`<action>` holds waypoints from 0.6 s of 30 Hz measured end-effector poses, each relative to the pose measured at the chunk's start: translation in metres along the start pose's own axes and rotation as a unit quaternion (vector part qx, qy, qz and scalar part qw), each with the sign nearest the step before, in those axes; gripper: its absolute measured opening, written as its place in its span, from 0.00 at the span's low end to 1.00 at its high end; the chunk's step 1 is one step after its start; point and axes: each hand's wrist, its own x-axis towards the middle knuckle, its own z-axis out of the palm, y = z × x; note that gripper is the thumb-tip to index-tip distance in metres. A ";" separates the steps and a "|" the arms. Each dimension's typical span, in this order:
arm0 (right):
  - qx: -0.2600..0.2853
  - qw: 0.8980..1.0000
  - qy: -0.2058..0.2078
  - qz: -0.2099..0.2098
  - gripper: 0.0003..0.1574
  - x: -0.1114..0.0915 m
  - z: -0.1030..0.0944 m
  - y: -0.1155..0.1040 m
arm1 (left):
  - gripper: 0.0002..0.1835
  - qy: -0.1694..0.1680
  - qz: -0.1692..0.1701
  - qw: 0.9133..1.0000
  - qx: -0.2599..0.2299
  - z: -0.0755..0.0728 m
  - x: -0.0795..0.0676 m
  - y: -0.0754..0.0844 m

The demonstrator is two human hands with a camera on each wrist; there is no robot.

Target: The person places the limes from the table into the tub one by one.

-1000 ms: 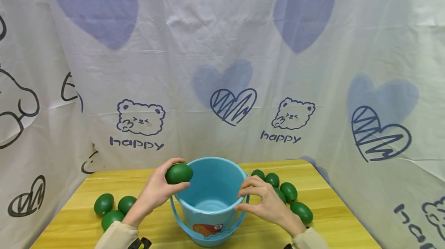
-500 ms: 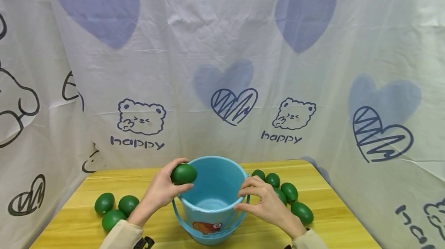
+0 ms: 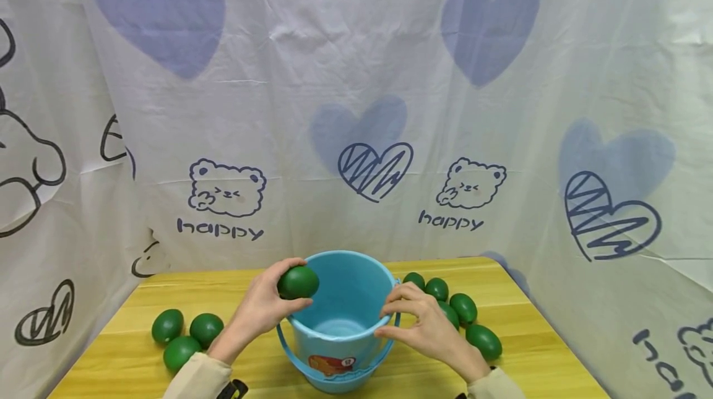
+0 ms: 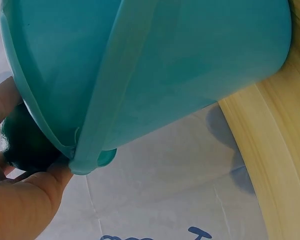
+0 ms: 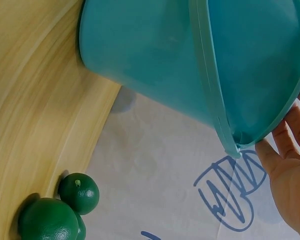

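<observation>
A light blue bucket (image 3: 328, 349) stands upright with its handle hanging down in front. At its left rim, my left hand (image 3: 262, 306) holds a smooth dark green oval fruit (image 3: 299, 282), thumb below and fingers above. In the left wrist view the fruit (image 4: 27, 140) sits close against the bucket rim, partly hidden by the fingers. My right hand (image 3: 420, 318) holds the bucket's right rim with bent fingers and thumb. From the right wrist, those fingers (image 5: 288, 132) touch the rim near the handle joint. The part of the bucket's inside that shows holds no fruit.
Left of the bucket, three more green fruits (image 3: 181, 352) lie together on the wooden table (image 3: 535, 362). Several others (image 3: 463, 307) are grouped to the right, partly behind my right hand. A white cloth (image 3: 312, 213) printed with hearts and bears hangs behind the table.
My left hand has moved slightly right with the green fruit, bringing it farther over the bucket's left rim. The right hand has stayed at the rim.
</observation>
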 end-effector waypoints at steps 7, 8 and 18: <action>0.003 1.000 0.005 -0.010 0.13 0.005 -0.005 -0.010 | 0.36 -0.001 0.013 1.000 0.013 0.001 0.000 0.001; 0.001 1.000 0.005 -0.009 0.13 0.004 -0.003 -0.006 | 0.36 0.001 0.019 1.000 0.015 0.001 0.000 0.001; 0.006 1.000 0.003 0.003 0.12 0.003 -0.005 -0.010 | 0.37 0.001 0.043 0.998 0.048 0.007 -0.001 -0.001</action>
